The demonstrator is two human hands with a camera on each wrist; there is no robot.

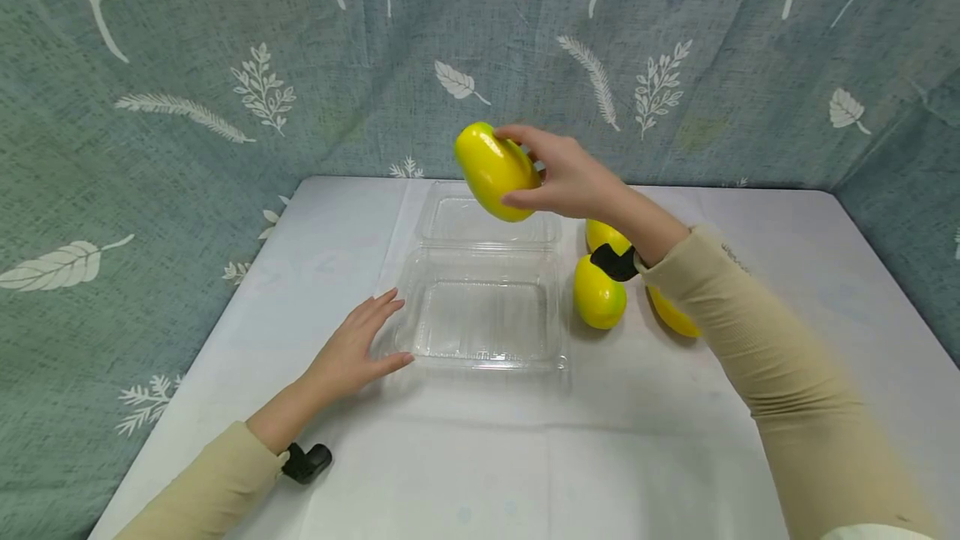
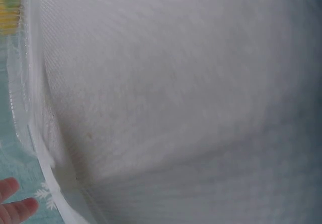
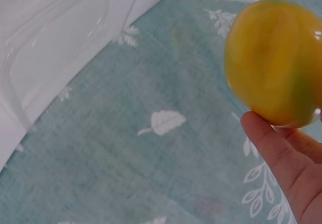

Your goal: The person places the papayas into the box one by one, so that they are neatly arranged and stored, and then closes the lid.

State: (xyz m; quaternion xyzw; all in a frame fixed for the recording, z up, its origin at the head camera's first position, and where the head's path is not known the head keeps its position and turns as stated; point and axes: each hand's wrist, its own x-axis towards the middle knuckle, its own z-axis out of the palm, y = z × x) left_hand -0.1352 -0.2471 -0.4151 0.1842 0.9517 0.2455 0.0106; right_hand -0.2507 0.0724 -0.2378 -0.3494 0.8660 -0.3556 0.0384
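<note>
My right hand (image 1: 573, 177) holds a yellow mango (image 1: 489, 169) in the air, thumb on one side and fingers on the other. Below it is a clear plastic clamshell box (image 1: 483, 319), its lid (image 1: 446, 219) folded back toward the far table edge. In the right wrist view the mango (image 3: 269, 65) shows greenish patches and rests against the fingertips. At the box's left side, my left hand (image 1: 348, 352) has its fingers spread, fingertips right at the rim. Only two fingertips (image 2: 22, 209) of it show in the left wrist view.
Right of the box lie more yellow mangoes: one close to its side (image 1: 600, 298), one behind that (image 1: 603, 234), and one (image 1: 675, 315) partly under the right forearm. A white cloth covers the table (image 1: 480, 457). A leaf-patterned curtain (image 1: 360, 82) hangs behind it.
</note>
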